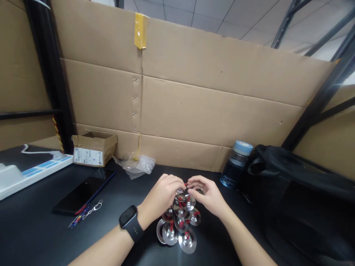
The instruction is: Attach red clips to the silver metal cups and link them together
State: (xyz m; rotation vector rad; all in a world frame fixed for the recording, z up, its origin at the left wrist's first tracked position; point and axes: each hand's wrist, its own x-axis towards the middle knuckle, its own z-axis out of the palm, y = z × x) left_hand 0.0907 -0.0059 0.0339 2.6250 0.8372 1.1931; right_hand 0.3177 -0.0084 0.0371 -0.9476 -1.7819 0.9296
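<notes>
Small metal finger cymbals (180, 210) with red cord loops are piled in a tower on the black table. My left hand (168, 188), with a dark watch on its wrist, curls its fingers round the cymbal (179, 191) at the top; its thumb is hidden. A bit of red cord shows between the fingertips of both hands. On the pile's other side is my right hand (203, 190), its fingers bent and its thumb apart from them, with nothing seen in its grasp. Several cymbals lean or lie tilted at the base.
At left lie a black phone (84, 190), a keyring (87, 213) and a white power strip (41, 177). A small cardboard box (95, 149) and a clear plastic bag (138, 166) sit near the cardboard wall (194, 111). A blue-lidded bottle (235, 164) and black bag (302, 195) stand at right.
</notes>
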